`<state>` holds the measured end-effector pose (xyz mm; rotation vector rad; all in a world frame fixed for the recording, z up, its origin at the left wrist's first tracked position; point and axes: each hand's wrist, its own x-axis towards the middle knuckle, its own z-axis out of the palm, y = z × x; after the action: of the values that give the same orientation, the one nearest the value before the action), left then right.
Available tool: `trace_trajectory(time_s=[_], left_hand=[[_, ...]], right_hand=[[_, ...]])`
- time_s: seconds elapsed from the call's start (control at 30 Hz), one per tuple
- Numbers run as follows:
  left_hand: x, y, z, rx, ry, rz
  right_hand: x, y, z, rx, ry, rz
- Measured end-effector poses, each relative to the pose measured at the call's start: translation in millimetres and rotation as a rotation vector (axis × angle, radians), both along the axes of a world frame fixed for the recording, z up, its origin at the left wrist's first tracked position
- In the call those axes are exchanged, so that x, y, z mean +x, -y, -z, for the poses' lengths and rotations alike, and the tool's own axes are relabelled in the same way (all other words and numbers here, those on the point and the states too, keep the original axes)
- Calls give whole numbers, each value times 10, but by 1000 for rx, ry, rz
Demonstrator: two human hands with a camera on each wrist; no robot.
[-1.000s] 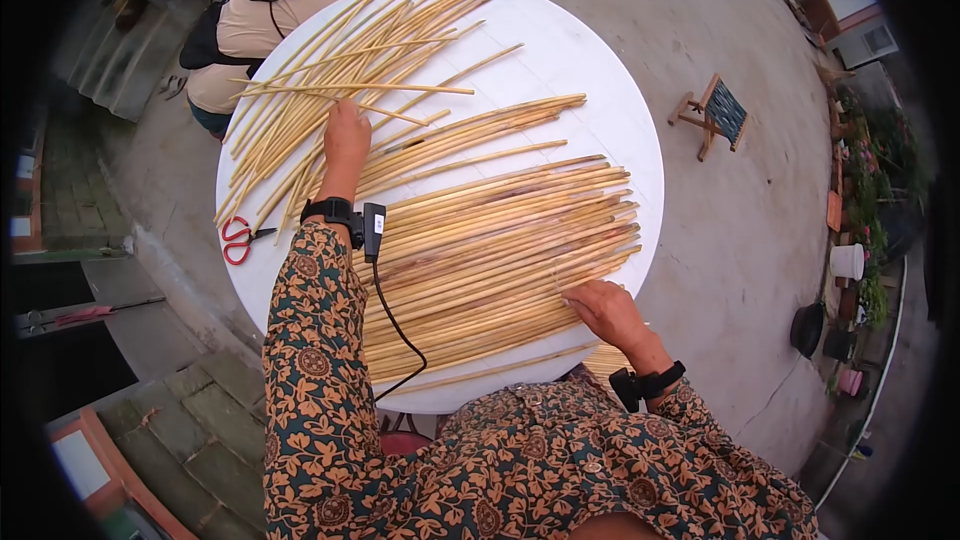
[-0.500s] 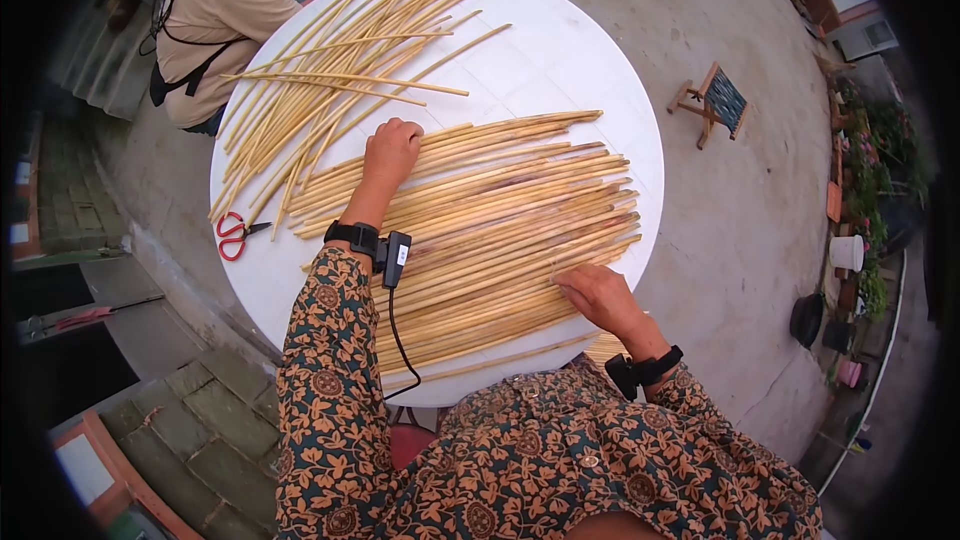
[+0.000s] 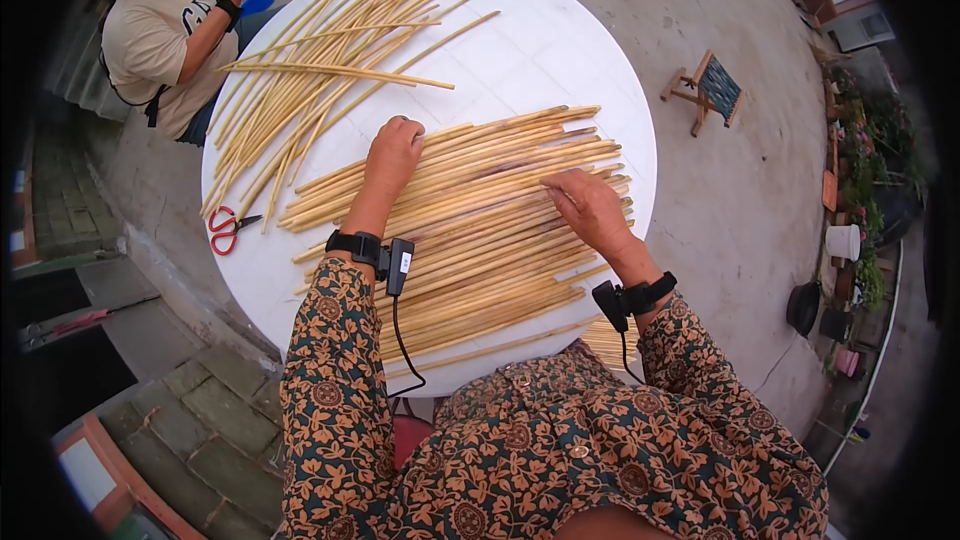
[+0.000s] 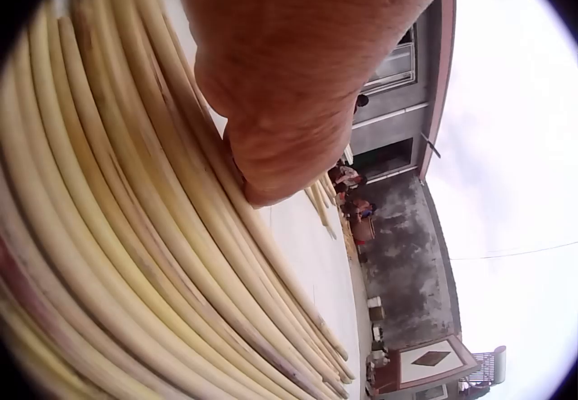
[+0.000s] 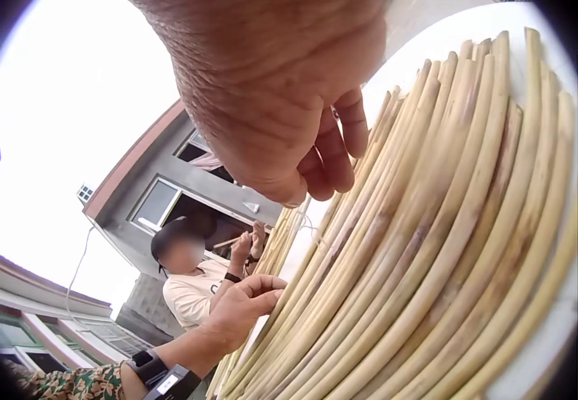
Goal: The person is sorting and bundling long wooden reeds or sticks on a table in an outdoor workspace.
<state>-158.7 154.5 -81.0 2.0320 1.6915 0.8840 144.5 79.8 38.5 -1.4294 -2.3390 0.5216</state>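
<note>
A wide bundle of pale yellow cane sticks [image 3: 470, 230] lies side by side on the near half of a round white table [image 3: 540, 50]. My left hand [image 3: 393, 155] presses on the bundle's far left edge, fingers bent down over the outer sticks [image 4: 108, 265]. My right hand [image 3: 585, 202] rests on top of the sticks [image 5: 433, 265] toward the right, fingertips touching them. In the right wrist view my left hand [image 5: 237, 308] shows further along the same bundle. Neither hand lifts a stick.
A looser pile of sticks [image 3: 330, 50] fans across the table's far left. Red scissors [image 3: 228, 228] lie at the left rim. Another person [image 3: 165, 30] sits at the far left edge. A small folding stool [image 3: 708, 90] stands on the concrete to the right.
My left hand drew a group of sticks from the far pile back against the near bundle. My right hand moved from the bundle's near right edge up to its far right part.
</note>
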Motion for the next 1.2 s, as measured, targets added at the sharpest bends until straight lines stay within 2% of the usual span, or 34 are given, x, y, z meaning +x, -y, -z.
trace_trajectory(time_s=[0.17,0.2,0.27,0.33,0.4,0.47,0.53,0.6,0.73,0.87,0.93,1.0,1.07,1.2], left_hand=[[224,331,103,144,-108,-224],[332,432,-3,189,-139,-245],[510,710,-266,122,-75,-187],[588,1085,-504,72,-14,-221],[539,1520,-663,-66,113,-157],[413,1967,-730,-108,190,-24],[306,2391,-872,-158,245,-22],[295,2747,-1054,-204,274,-35],[663,3221,-1339,-231,241,-127],[1197,3304,-1390,-238,238,-313],[1333,3147,-1552,-92,145,-366],[1353,3018,-1595,-2,68,-400],[1273,2956,-1543,28,3,-417],[1064,2595,-1509,68,-44,-351]], right_hand=[[-383,-535,177,92,80,-116],[-444,-612,224,92,121,-151],[-599,-678,312,84,178,-213],[-829,-676,421,74,175,-175],[-1019,-645,536,82,196,-162],[-1149,-593,616,114,249,-164],[-1206,-511,450,39,278,-194],[-1069,-464,248,-10,318,-243],[-262,-436,-112,-36,378,-336],[798,-370,-231,18,290,-365],[1133,-243,-373,68,285,-345],[1292,-15,-377,51,297,-308],[1310,322,-248,145,224,-284],[1216,746,-166,210,230,-307]])
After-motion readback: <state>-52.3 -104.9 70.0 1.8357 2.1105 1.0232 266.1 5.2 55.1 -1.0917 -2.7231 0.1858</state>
